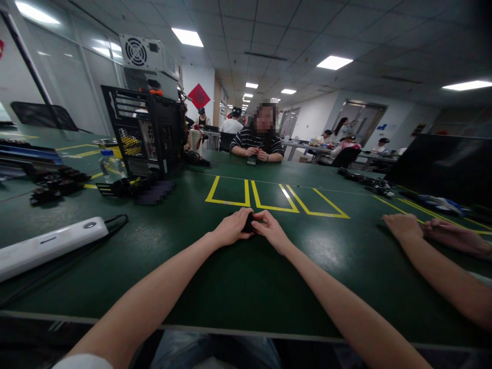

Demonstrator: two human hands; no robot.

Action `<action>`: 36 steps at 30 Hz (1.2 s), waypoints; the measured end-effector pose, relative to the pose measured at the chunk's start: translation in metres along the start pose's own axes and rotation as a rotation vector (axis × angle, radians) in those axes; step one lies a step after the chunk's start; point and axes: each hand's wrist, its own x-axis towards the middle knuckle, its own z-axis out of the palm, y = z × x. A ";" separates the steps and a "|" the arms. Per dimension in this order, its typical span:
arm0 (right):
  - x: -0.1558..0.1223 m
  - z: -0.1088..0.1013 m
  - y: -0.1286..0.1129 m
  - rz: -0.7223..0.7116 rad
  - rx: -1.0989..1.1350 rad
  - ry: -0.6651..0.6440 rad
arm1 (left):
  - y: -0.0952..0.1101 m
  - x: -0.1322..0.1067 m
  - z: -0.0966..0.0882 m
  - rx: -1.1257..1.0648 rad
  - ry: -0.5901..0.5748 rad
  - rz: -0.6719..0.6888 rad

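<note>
Both of my hands meet at the middle of the green table around a small black object [249, 223], mostly covered by fingers, so its kind cannot be made out. My left hand [232, 226] is closed, with its fingers wrapped over the object's left side. From the other side, the thumb and fingertips of my right hand [269, 229] pinch it. Just beyond the hands, yellow tape outlines [274, 209] mark the tabletop.
An open black computer case [151, 133] with a power supply [140, 54] on top stands at the left. Nearby are a clear bottle [111, 166] and a white elongated device [54, 246]. Another person's hands [403, 228] rest at the right; someone sits opposite.
</note>
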 end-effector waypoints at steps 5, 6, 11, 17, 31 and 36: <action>0.000 -0.002 -0.001 0.057 -0.002 -0.030 | 0.001 -0.001 -0.002 -0.002 -0.018 -0.018; 0.000 -0.002 -0.002 0.054 0.008 -0.047 | 0.000 -0.001 -0.002 -0.002 -0.022 -0.025; -0.002 -0.002 -0.002 -0.018 0.068 -0.100 | 0.000 0.000 -0.001 -0.015 -0.016 -0.027; -0.001 0.000 -0.001 -0.001 0.002 -0.007 | 0.003 -0.002 -0.006 -0.034 -0.026 -0.030; -0.003 -0.002 -0.004 -0.033 0.045 -0.091 | -0.003 0.000 0.001 -0.011 0.000 -0.013; -0.002 -0.001 -0.002 0.005 0.038 -0.033 | -0.002 0.000 0.001 -0.011 -0.002 -0.013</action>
